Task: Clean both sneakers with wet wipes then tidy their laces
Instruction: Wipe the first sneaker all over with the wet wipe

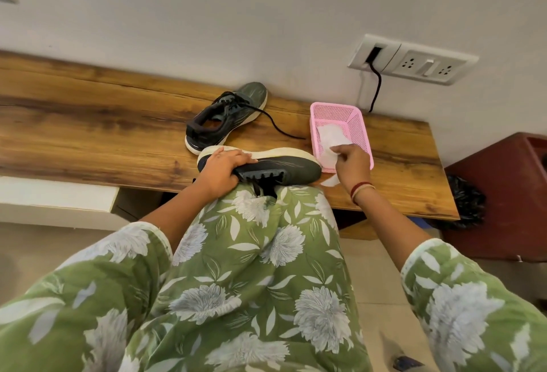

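Head view: a person in green flowered clothing (251, 282) faces a wooden counter (88, 123) set against a pale wall. Near sneaker (284, 165): dark grey, pale sole, lying on its side at the front edge of the counter, sole turned toward the wall, lace side toward the person and against the clothing, toe pointing right. Left hand (223, 168) grips it at the heel end, fingers curled over the upper side and close together, thumb hidden underneath. Far sneaker (225, 118): same colour, resting on its sole behind the first, toe toward the wall, heel just beside the near sneaker's sole; contact cannot be told. Its black lace (278, 125) is loose and trails right across the wood, ending just short of the pink basket (340, 114). The basket sits on the counter right of both sneakers, its near corner just beside the near sneaker's toe. A white wet wipe (331, 137) lies in the basket. Right hand (352, 164) is over the basket's near end, fingertips bunched together and pinching the wipe's near edge. A bit of white shows on the counter below this hand; whether it is the same wipe cannot be told. Bangles (361, 189) on the right wrist. On the wall above the basket, a white socket panel (414, 59) with a black cable (376, 87) hanging from it behind the basket. A dark red cabinet (503, 194) stands right of the counter.
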{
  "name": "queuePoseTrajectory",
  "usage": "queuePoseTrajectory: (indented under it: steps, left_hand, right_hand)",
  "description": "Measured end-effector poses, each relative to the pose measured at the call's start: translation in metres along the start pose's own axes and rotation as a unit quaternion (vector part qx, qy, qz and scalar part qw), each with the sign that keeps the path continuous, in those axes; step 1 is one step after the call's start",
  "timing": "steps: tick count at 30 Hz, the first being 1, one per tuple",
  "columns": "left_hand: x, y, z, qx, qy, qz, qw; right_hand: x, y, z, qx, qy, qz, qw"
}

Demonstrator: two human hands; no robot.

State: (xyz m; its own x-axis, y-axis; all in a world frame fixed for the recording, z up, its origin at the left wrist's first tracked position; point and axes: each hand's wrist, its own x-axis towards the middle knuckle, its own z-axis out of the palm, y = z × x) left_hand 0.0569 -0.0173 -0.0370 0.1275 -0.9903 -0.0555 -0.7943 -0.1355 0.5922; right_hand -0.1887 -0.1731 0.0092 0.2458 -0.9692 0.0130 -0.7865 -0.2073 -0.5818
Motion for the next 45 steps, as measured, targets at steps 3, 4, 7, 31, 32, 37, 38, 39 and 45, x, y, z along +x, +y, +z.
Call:
queuePoseTrajectory:
  steps: [3,4,7,31,32,37,38,39,45]
  left_hand:
    - [0.000,0.000,0.000,0.003,0.001,-0.002,1.000]
    - [0.000,0.000,0.000,0.003,0.002,-0.004,1.000]
    - [-0.001,0.001,0.001,0.001,0.009,-0.004,1.000]
    - [-0.005,0.005,-0.001,0.011,0.008,-0.008,1.000]
    - [-0.005,0.005,-0.001,0.012,0.010,-0.008,1.000]
    - [-0.004,0.005,-0.001,0.008,0.012,-0.010,1.000]
    - [-0.004,0.005,-0.001,0.007,0.013,-0.013,1.000]
    - [-0.005,0.006,-0.002,0.006,0.015,-0.014,1.000]
    - [-0.006,0.009,-0.001,0.005,0.022,-0.009,1.000]
  right_hand:
    - [0.008,-0.029,0.005,0.015,-0.058,-0.057,0.997]
    - [0.010,-0.038,0.009,0.002,-0.091,-0.095,0.991]
    - [0.009,-0.042,0.023,-0.100,-0.144,-0.204,0.963]
    - [-0.057,0.051,0.014,-0.067,-0.087,-0.022,0.994]
    - [-0.055,0.043,0.010,-0.006,-0.034,0.011,0.999]
    - [-0.021,-0.016,-0.001,0.038,0.014,-0.064,0.997]
    - [-0.016,-0.025,0.003,0.018,-0.013,-0.091,0.996]
    - [-0.014,-0.030,0.011,-0.008,-0.044,-0.119,0.992]
    - [-0.021,-0.008,0.031,-0.095,-0.080,-0.165,0.978]
